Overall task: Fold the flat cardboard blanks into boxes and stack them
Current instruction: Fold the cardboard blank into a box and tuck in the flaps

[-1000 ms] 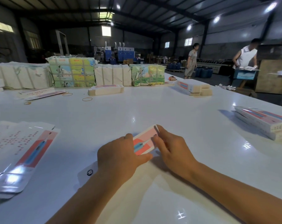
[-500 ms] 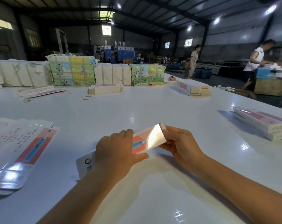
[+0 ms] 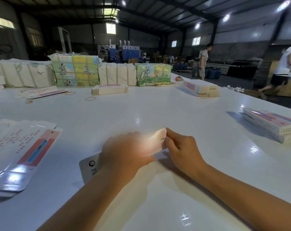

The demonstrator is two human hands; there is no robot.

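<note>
Cardboard blank (image 3: 153,142): centre of white surface (image 3: 141,110), glare-washed, apparently part-folded. Left hand (image 3: 124,155) curls its grip over it; right hand (image 3: 181,147) pinches the far end. Flat blanks (image 3: 21,152) at 9 o'clock; folded boxes (image 3: 273,124) at 3 o'clock.

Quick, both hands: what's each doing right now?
Left hand: grips the glossy pink-and-white cardboard box blank.
Right hand: pinches that blank's far end.

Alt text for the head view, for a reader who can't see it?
Two bare hands work a glossy box blank on a white table: left hand grips its middle, right hand pinches its far end. Flat blanks lie left, folded boxes stacked right.
</note>
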